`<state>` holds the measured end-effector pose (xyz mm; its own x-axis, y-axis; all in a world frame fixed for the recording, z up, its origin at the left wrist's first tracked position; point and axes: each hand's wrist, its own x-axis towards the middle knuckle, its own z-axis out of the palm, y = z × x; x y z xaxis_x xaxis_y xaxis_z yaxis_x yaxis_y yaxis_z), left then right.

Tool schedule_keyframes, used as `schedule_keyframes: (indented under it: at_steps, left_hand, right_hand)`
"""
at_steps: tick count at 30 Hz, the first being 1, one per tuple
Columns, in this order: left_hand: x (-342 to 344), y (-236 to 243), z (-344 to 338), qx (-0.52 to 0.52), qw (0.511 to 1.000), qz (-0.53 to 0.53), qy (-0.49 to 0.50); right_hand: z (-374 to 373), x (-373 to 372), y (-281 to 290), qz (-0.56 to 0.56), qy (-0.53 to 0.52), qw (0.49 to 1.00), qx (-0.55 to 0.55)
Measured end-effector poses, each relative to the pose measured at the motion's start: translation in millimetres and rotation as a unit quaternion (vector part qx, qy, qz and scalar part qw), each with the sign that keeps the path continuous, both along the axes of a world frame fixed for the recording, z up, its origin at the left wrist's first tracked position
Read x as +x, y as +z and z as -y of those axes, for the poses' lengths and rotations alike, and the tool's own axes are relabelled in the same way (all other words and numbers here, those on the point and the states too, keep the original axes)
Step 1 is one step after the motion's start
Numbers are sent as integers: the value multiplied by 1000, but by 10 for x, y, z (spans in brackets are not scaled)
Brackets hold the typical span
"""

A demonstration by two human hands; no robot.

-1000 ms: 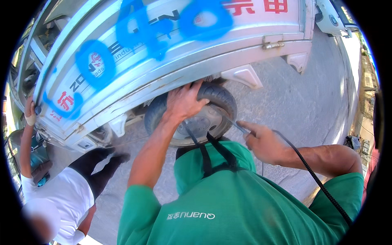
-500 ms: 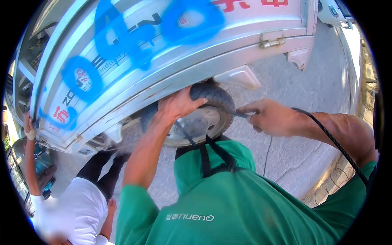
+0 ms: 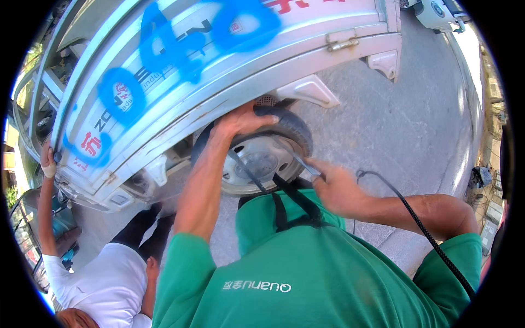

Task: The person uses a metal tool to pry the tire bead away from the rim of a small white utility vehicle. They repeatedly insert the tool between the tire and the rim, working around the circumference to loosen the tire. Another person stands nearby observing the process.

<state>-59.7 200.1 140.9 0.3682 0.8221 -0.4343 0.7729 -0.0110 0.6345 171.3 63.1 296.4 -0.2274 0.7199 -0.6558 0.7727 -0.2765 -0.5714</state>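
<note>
A wheel with a black tire (image 3: 295,127) and a silver-grey rim (image 3: 262,158) stands against my lap, partly under a vehicle's side panel. Over the top of the tire lies my left hand (image 3: 240,121), gripping it with the thumb along the tread; its fingertips are partly hidden. My right hand (image 3: 334,188) is closed round a metal tire lever (image 3: 304,164), whose far end reaches the rim's right part. Across the rim's left side runs a thin dark strip (image 3: 245,168); whether it is a bar or a strap I cannot tell.
The silver cargo-box side (image 3: 219,93), with blue paint marks, overhangs the wheel. A person in a white shirt (image 3: 109,284) is at the left, one hand on the box corner. A black cord (image 3: 407,203) hangs by my right arm. Concrete ground (image 3: 383,126) lies beyond.
My right hand has swung the tire lever from the tire's right side down and inward, so it now slants across the rim. My left hand stays on the tire; the view has shifted slightly.
</note>
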Motion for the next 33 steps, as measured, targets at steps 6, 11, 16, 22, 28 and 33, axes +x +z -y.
schedule_keyframes:
  at_steps: [6,11,16,22,28,33]
  left_hand:
    - [270,1,300,-40,997,-71,16]
    - [259,105,593,-24,996,-51,64]
    - [-52,-325,898,164,983,-29,79]
    - [-90,4,956,61,992,-18,112]
    - [-141,-18,1131,162,986,-6,41]
    - [-104,-72,1295,196,976,-44,84]
  right_hand:
    - [751,143,-175,-23,-88,995,41]
    - [1231,121,-423,-23,-60,998,26]
    - [2070,-158,-1759,-103,-82,984,121]
    - [1707,248,-1220,-118,-85,985,93]
    - [1446,882,-555,-98,-92,990,38]
    - [1006,997,-305,-40,-18,996,73]
